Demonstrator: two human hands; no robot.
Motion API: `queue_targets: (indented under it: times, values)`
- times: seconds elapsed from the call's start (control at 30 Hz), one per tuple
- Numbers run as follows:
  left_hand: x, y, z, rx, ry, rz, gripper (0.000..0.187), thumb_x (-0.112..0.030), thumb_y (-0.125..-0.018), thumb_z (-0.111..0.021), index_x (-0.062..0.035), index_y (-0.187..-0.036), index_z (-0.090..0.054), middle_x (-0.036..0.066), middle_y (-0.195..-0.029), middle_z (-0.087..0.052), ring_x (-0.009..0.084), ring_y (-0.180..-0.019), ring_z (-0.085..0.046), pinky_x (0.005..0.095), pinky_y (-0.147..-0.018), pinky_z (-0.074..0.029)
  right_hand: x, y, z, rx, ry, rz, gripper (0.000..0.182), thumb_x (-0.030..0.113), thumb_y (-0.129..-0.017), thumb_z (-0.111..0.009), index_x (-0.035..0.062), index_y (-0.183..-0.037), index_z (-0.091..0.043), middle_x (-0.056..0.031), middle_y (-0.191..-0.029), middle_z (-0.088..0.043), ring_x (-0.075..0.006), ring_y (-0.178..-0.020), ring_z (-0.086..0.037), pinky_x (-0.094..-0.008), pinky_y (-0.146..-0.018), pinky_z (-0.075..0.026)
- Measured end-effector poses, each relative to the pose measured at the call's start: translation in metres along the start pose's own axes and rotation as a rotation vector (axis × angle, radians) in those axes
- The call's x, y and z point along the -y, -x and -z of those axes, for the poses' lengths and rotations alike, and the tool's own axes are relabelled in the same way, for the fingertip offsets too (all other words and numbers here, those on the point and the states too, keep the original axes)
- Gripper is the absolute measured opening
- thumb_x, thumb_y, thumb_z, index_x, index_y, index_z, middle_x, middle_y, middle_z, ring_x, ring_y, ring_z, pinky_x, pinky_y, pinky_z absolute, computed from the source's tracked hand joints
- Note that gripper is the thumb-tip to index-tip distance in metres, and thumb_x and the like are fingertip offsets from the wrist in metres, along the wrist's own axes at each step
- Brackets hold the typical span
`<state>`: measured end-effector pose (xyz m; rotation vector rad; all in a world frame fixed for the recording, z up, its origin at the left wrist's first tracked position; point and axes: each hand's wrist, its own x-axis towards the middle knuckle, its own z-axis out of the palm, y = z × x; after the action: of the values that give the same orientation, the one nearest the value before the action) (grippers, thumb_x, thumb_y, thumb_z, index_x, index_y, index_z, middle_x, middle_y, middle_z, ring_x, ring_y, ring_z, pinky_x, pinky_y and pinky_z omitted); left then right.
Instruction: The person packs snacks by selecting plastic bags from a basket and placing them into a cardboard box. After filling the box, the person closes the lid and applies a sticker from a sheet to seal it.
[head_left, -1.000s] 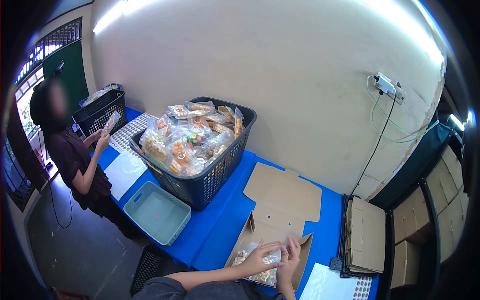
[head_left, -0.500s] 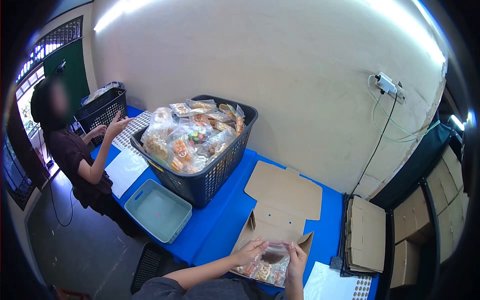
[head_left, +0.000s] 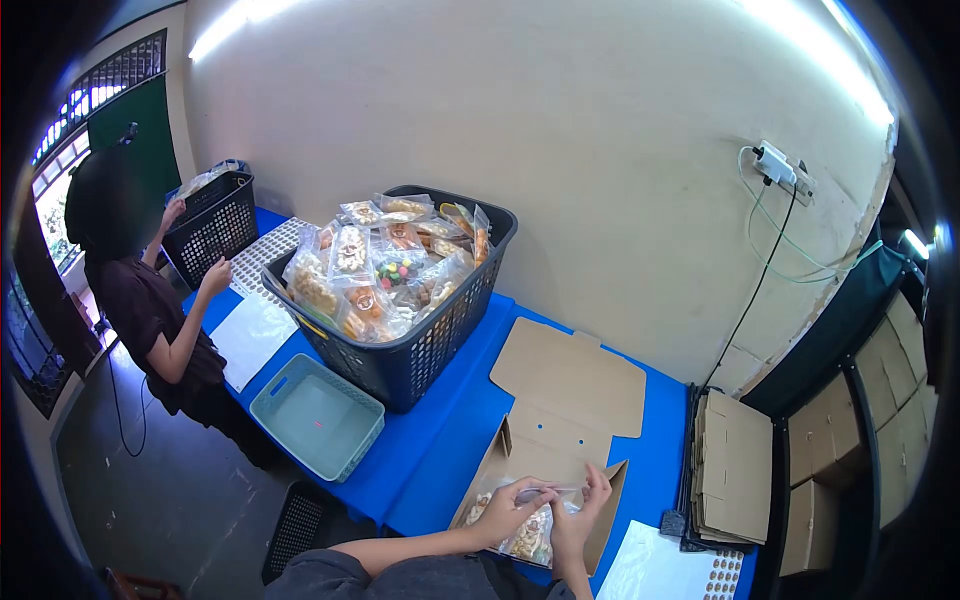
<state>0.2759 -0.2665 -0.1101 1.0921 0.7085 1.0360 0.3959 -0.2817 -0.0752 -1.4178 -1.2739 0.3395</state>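
My left hand (head_left: 508,516) pinches the top edge of a clear plastic snack bag (head_left: 530,538) with pale pieces inside. Close beside it, my right hand (head_left: 578,518) grips the same bag near its top, thumb at the edge and the other fingers raised. Below both hands lies an open cardboard box (head_left: 545,455), its lid folded back toward the wall. More pale snack pieces in clear plastic (head_left: 480,508) show inside the box, left of my left hand. My hands cover part of the bag.
A large dark basket (head_left: 410,365) heaped with snack packets stands left of the box. In front of it is a grey-green tray (head_left: 318,420). Folded cardboard boxes (head_left: 735,465) and a sticker sheet (head_left: 665,560) lie right. A co-worker (head_left: 150,310) stands far left by another basket (head_left: 212,225).
My hands have come closer together along the bag's top. The co-worker's hands have moved apart, one up toward the far basket. A stickered packet now shows on the heap's left side.
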Motion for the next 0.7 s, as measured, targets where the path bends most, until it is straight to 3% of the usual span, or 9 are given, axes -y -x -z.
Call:
queue_targets:
  times: [0.07,0.13,0.2,0.33,0.4,0.47,0.53,0.6,0.7]
  values:
    - [0.005,-0.003,0.004,-0.031,0.044,-0.023,0.033,-0.022,-0.096,-0.053,0.0027,-0.116,-0.06,0.014,-0.109,-0.065,0.0228,-0.113,-0.055,0.0356,-0.107,-0.033,-0.02,-0.003,0.001,0.144,-0.454,-0.293,0.025,0.011,-0.076,-0.075,0.0021,-0.097,-0.066,-0.0108,-0.115,-0.05,-0.0229,-0.106,-0.051,-0.0354,-0.094,-0.039]
    - [0.008,-0.007,0.012,-0.055,-0.296,-0.165,0.036,-0.027,-0.098,-0.049,0.0038,-0.111,-0.062,0.016,-0.108,-0.066,0.0223,-0.11,-0.057,0.0368,-0.109,-0.031,-0.032,-0.007,0.005,0.246,-0.458,-0.229,0.019,0.011,-0.078,-0.075,0.001,-0.091,-0.067,-0.0118,-0.112,-0.056,-0.0206,-0.105,-0.054,-0.0343,-0.094,-0.04]
    - [0.015,-0.01,0.015,-0.031,-0.26,-0.188,0.04,-0.031,-0.099,-0.045,0.0045,-0.108,-0.063,0.019,-0.106,-0.066,0.0235,-0.115,-0.054,0.0385,-0.11,-0.027,-0.043,-0.007,0.005,0.274,-0.598,-0.365,0.02,0.011,-0.083,-0.07,-0.0019,-0.098,-0.066,-0.0145,-0.105,-0.063,-0.0187,-0.099,-0.057,-0.0303,-0.093,-0.04]
    - [-0.011,-0.005,0.019,0.058,0.045,0.07,0.042,-0.029,-0.1,-0.043,0.0015,-0.126,-0.053,0.018,-0.119,-0.061,0.0218,-0.122,-0.049,0.035,-0.107,-0.033,-0.037,-0.013,0.013,0.308,-0.595,-0.388,0.021,0.014,-0.092,-0.06,-0.0039,-0.1,-0.065,-0.0164,-0.1,-0.065,-0.0199,-0.097,-0.06,-0.0318,-0.094,-0.041]
    - [-0.019,-0.009,0.021,0.279,0.062,-0.112,0.041,-0.026,-0.101,-0.042,0.0005,-0.131,-0.048,0.015,-0.123,-0.058,0.0187,-0.116,-0.054,0.032,-0.099,-0.042,-0.023,-0.017,0.017,0.31,-0.723,-0.39,0.029,0.02,-0.096,-0.052,-0.0045,-0.098,-0.067,-0.0163,-0.105,-0.066,-0.0204,-0.104,-0.058,-0.0336,-0.096,-0.039]
    - [-0.025,-0.004,0.014,0.278,0.038,-0.076,0.037,-0.021,-0.098,-0.05,0.0014,-0.128,-0.05,0.015,-0.123,-0.058,0.0173,-0.111,-0.057,0.0317,-0.092,-0.047,-0.019,-0.017,0.018,0.282,-0.763,-0.417,0.031,0.02,-0.097,-0.05,-0.0063,-0.104,-0.065,-0.0166,-0.109,-0.065,-0.0212,-0.106,-0.058,-0.033,-0.098,-0.038]
    - [-0.025,-0.004,0.009,0.146,-0.439,-0.048,0.037,-0.016,-0.092,-0.06,0.0007,-0.124,-0.052,0.015,-0.116,-0.062,0.0164,-0.103,-0.062,0.0303,-0.086,-0.051,-0.021,-0.018,0.017,0.241,-0.96,-0.514,0.033,0.021,-0.098,-0.048,-0.0059,-0.11,-0.062,-0.0161,-0.11,-0.064,-0.0212,-0.108,-0.057,-0.0332,-0.099,-0.038]
    - [-0.018,-0.004,0.003,0.113,-0.391,0.113,0.04,-0.013,-0.088,-0.066,-0.0007,-0.123,-0.053,0.014,-0.108,-0.065,0.0153,-0.097,-0.064,0.0288,-0.083,-0.051,-0.037,-0.016,0.018,0.241,-0.996,-0.504,0.033,0.021,-0.098,-0.047,-0.0044,-0.115,-0.059,-0.0157,-0.113,-0.063,-0.0216,-0.11,-0.056,-0.0344,-0.099,-0.039]
    - [0.011,-0.004,0.011,0.01,-0.266,-0.086,0.033,-0.013,-0.09,-0.063,-0.0013,-0.12,-0.052,0.01,-0.101,-0.066,0.0136,-0.091,-0.064,0.0273,-0.079,-0.051,-0.033,-0.011,0.019,0.303,-0.875,-0.44,0.036,0.018,-0.098,-0.047,-0.0013,-0.129,-0.048,-0.0141,-0.117,-0.061,-0.0203,-0.112,-0.055,-0.0344,-0.098,-0.04]
